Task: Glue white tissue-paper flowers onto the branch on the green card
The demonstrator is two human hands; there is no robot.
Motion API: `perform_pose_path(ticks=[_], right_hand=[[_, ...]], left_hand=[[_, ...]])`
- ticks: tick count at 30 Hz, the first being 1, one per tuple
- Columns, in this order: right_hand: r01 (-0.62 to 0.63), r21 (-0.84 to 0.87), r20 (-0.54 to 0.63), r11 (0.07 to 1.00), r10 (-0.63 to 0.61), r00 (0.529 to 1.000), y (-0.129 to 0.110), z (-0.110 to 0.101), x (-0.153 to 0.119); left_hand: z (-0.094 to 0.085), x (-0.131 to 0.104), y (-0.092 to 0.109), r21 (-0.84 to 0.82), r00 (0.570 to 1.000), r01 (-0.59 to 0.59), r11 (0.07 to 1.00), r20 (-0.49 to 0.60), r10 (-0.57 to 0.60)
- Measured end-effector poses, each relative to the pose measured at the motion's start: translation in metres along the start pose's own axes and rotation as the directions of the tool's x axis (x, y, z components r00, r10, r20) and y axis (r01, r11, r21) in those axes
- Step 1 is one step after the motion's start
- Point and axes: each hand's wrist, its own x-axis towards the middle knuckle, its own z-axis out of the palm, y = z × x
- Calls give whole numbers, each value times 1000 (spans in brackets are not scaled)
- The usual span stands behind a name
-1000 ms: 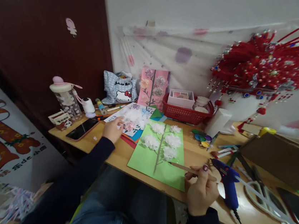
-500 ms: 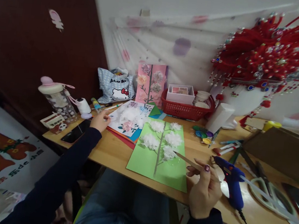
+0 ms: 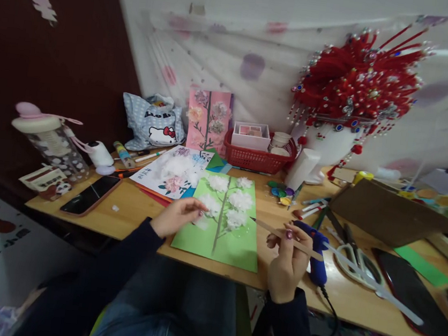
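A green sheet of paper (image 3: 234, 253) lies at the desk's front edge, with a grey stem drawn on it and several fluffy white paper flowers (image 3: 240, 201) attached. My left hand (image 3: 178, 215) is over the sheet's left side, fingertips pinched on a small, thin white paper piece (image 3: 201, 222). To the right of the sheet, my right hand (image 3: 288, 261) grips a thin, flat wooden stick (image 3: 269, 229). Its dark pointed tip reaches leftward to the sheet's right side, close to the lower right flower. Clear shiny glue-like marks show below that flower.
A blue glue gun (image 3: 319, 254) with a cord lies just beyond my right hand, scissors (image 3: 355, 258) farther right. White petals lie on a printed sheet (image 3: 154, 173) at left. A phone (image 3: 90, 195), bottle (image 3: 51, 140) and red basket (image 3: 249, 160) stand around.
My left hand has moved right, from beside the printed sheet to over the green paper, now with a white piece. The view has shifted right; my right hand still holds the stick.
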Motion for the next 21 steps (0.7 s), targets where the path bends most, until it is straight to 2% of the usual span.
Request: perform_pose_path(ticks=[3, 5, 7, 9, 11, 14, 15, 17, 21], right_hand=[[104, 67, -21, 992, -102, 995, 4, -1, -6], [210, 64, -20, 976, -209, 978, 7, -3, -13], [303, -14, 82, 953, -301, 950, 9, -6, -17], [392, -152, 252, 907, -348, 903, 9, -9, -18], [494, -267, 389, 828, -376, 841, 8, -10, -16], [610, -346, 472, 712, -430, 770, 6, -8, -10], [620, -368, 478, 693, -430, 765, 5, -7, -9], [596, -410, 474, 690, -397, 786, 6, -4, -8], [524, -420, 485, 740, -305, 820, 6, 1, -10]], left_hand=[[41, -1, 3, 86, 996, -46, 995, 75, 39], [62, 1, 2, 167, 996, -90, 982, 44, 83], [77, 4, 0, 270, 989, -141, 952, -3, 148], [87, 8, -3, 374, 978, -181, 910, -29, 206], [91, 12, -6, 437, 971, -197, 878, -38, 236], [93, 17, -10, 448, 970, -195, 873, -45, 239], [93, 18, -11, 447, 971, -193, 874, -44, 237], [92, 19, -10, 449, 969, -200, 871, -42, 244], [81, 15, -10, 479, 938, -281, 832, -45, 343]])
